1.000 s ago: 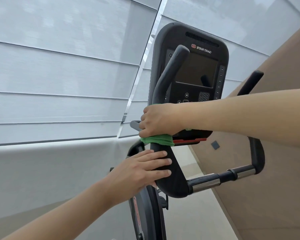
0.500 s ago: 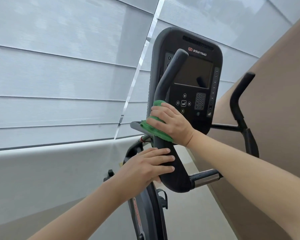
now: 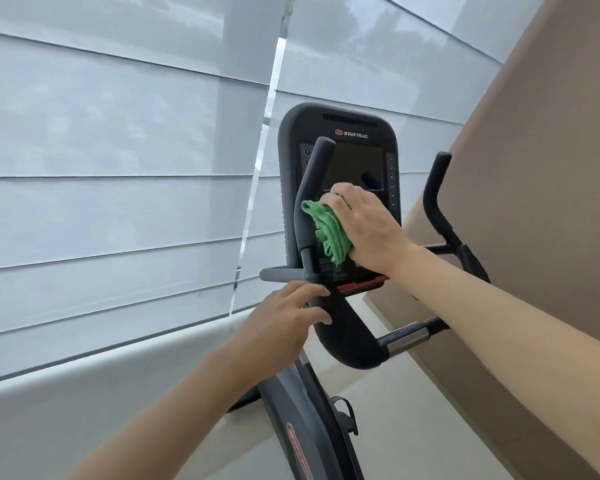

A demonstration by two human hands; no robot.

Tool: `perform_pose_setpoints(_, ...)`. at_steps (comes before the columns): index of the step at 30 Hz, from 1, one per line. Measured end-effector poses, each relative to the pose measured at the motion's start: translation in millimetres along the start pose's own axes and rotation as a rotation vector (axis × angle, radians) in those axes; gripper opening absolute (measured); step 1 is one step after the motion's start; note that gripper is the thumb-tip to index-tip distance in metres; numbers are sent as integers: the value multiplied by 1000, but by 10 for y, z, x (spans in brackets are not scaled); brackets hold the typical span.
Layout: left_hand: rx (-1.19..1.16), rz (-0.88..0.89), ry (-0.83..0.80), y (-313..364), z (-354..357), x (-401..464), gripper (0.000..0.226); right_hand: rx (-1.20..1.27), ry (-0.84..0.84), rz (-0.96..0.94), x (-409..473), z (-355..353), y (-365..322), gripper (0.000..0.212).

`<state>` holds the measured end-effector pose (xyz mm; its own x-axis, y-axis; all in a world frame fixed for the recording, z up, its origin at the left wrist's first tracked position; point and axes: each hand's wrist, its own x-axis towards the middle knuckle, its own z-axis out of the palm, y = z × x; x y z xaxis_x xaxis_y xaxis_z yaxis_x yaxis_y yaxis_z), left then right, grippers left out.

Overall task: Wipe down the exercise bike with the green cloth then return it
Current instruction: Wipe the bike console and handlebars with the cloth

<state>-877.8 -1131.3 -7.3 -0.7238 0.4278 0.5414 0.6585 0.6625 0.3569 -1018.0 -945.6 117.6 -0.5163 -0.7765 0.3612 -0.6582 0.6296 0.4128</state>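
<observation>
The black exercise bike (image 3: 352, 336) stands in front of me, its Star Trac console (image 3: 354, 157) facing me between two upright handlebar horns. My right hand (image 3: 368, 225) grips the bunched green cloth (image 3: 328, 233) and presses it on the lower console face, just right of the left horn (image 3: 309, 195). My left hand (image 3: 284, 320) rests on the padded left handlebar bend with straight fingers spread. The console's keypad is hidden behind my right hand and the cloth.
Pale window blinds (image 3: 118, 150) fill the left and back. A tan wall (image 3: 541, 202) rises close on the right, near the right handlebar horn (image 3: 433, 195). The bike's frame (image 3: 309, 434) runs down to a light floor (image 3: 413, 427).
My right hand has lifted the cloth off the left handlebar stem and moved it up and right onto the console face. My left hand stays on the handlebar bend.
</observation>
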Motion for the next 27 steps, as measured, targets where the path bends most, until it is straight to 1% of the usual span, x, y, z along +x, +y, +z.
perform_pose_setpoints(2,4,-17,23,-19,-161,89,37,50,60,86,45,-144,38,80)
perform_pose_setpoints(5,-6,-36,28,-12,-295,235,30,119,119,163,186,-310,132,82)
perform_pose_setpoints(12,0,-34,50,-68,-260,532,26,125,171,182,789,-473,531,82)
perform_pose_setpoints(15,27,-25,59,-116,-253,724,27,107,162,180,1055,-447,693,82)
perform_pose_setpoints(17,49,-24,65,-178,-269,853,28,102,58,162,1186,-356,723,85)
perform_pose_setpoints(18,59,-36,71,-218,-277,902,29,146,-41,165,1230,-295,731,89)
perform_pose_setpoints(20,65,-77,87,-305,-286,964,29,324,-265,188,1277,-229,761,102)
perform_pose_setpoints(22,71,-114,91,-390,-274,997,27,465,-349,200,1310,-228,816,112)
perform_pose_setpoints(23,72,-134,96,-430,-264,1017,27,495,-359,218,1329,-236,814,111)
perform_pose_setpoints(24,67,-154,108,-470,-251,1036,26,495,-342,240,1351,-222,790,107)
perform_pose_setpoints(25,55,-175,120,-510,-239,1062,27,464,-292,259,1370,-178,749,99)
perform_pose_setpoints(27,21,-217,162,-582,-220,1108,27,343,-139,292,1409,-22,656,80)
